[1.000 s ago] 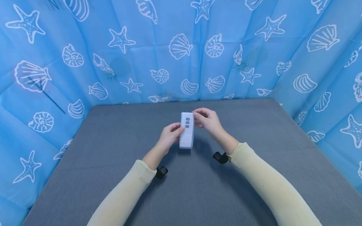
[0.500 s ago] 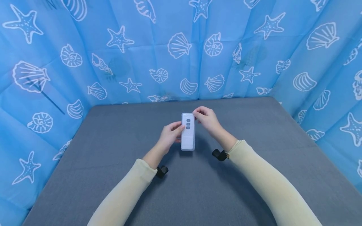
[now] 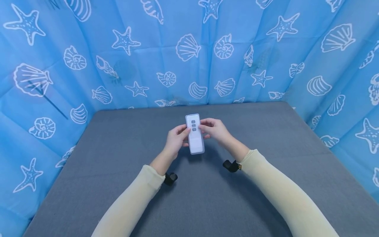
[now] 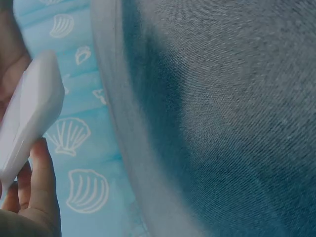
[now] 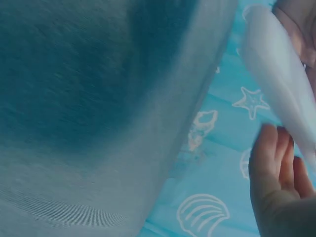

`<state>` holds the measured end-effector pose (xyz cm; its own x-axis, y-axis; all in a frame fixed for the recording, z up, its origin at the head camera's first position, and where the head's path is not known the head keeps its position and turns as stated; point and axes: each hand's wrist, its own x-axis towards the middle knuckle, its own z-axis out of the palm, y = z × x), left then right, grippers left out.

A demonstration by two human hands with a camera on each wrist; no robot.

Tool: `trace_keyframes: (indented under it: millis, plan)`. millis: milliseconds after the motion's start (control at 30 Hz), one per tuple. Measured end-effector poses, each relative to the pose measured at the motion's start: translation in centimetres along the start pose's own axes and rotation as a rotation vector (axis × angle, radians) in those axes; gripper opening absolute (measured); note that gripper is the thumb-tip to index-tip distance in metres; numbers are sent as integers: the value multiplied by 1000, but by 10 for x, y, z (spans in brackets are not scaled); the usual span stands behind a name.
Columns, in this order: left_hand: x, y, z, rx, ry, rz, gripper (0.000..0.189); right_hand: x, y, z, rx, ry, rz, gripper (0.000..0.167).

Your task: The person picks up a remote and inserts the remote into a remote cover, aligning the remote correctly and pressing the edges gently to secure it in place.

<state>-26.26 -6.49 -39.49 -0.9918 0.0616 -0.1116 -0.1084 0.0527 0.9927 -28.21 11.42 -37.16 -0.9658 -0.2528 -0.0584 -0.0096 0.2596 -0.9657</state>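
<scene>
A white remote control (image 3: 195, 141) with three grey buttons is held up over the table, its face toward the head camera and its top leaning slightly left. A translucent rim shows round its edge. My left hand (image 3: 174, 140) grips its left side, thumb on the face beside the buttons. From the right, my right hand (image 3: 218, 130) pinches the other long edge, thumb at the button level and fingers behind. In the left wrist view the remote's pale side (image 4: 37, 101) shows above the left fingers (image 4: 42, 173). The right fingers (image 5: 266, 153) lie along its underside in the right wrist view.
Grey cloth covers the table (image 3: 142, 141), with its far edge close behind the hands. A blue curtain (image 3: 165, 62) printed with white shells and starfish hangs behind and at both sides. Black wrist cameras (image 3: 232, 166) sit at the sleeve cuffs.
My right hand has slid from the remote's top right corner down its right edge, with the thumb now on the face. The remote has risen slightly and tilted to the left.
</scene>
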Motion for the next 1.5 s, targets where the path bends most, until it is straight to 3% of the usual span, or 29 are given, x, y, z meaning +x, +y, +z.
trace_keyframes:
  millis: [133, 267, 567, 767, 1000, 1500]
  plan:
    - [2, 3, -3, -9, 11, -7, 41, -3, 9, -1, 62, -92, 82, 39]
    - [4, 4, -5, -15, 14, -12, 41, -6, 15, 1, 102, -109, 107, 43]
    - [8, -1, -7, -62, 5, -13, 41, -5, 17, 11, 169, 16, 147, 40]
    - [9, -7, -9, -28, -31, -49, 39, 0, 18, 14, 221, 111, 200, 39]
    - [13, -9, -5, 14, -8, -159, 36, 9, 22, 16, 270, 118, 263, 39]
    - [35, -15, -3, -59, 54, -244, 34, 31, 30, 17, 355, 170, 388, 37]
